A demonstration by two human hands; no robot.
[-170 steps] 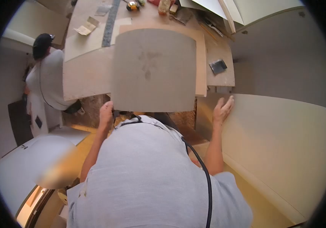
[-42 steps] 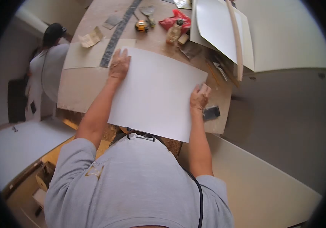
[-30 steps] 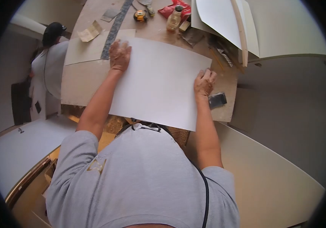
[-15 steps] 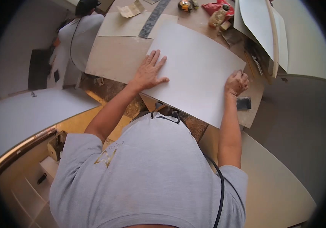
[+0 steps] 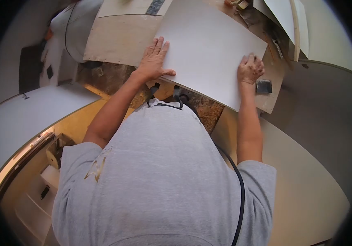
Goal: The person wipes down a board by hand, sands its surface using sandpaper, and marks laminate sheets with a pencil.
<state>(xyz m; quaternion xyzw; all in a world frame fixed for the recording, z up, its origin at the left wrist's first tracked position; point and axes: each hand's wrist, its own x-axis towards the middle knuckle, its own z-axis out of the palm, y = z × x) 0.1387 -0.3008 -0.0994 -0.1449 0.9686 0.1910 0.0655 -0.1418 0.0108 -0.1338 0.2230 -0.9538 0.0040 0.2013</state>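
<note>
A large white panel (image 5: 208, 53) lies on a wooden worktable in front of me. My left hand (image 5: 153, 61) rests flat on the panel's left edge, fingers spread and thumb out to the side. At the right edge of the panel is my right hand (image 5: 250, 69), its fingers curled in. Whatever is under those fingers, if anything, is hidden. A small dark rectangular block (image 5: 263, 86) lies on the table just to the right of my right wrist.
A tan board (image 5: 114, 39) and a grey strip (image 5: 155, 7) lie left of the panel. Curved white sheets with a wooden strip (image 5: 295, 33) stand at the upper right. Large pale panels flank me. Another person's light shirt (image 5: 79, 28) shows at upper left.
The view has tilted down, so the table sits higher in the picture. My right hand has slid a little toward me along the panel's right edge. My left hand stays on the panel.
</note>
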